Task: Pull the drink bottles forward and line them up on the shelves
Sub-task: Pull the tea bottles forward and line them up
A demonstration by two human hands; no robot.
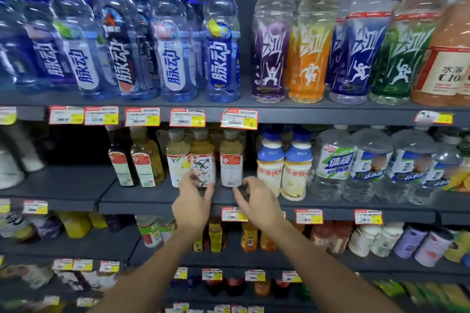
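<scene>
Tea bottle [203,160] gripped, L hand [192,204]; R hand [259,204] open.

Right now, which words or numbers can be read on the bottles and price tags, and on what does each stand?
"脉动": blue-capped bottle, top shelf.
"水溶 C10": orange bottle, top right; cut off.
"体质": clear bottle, middle shelf.
"养快": white bottle, blue cap; partly legible.
"5": price tag.
Other tags and lower-shelf labels: too blurred.
</scene>
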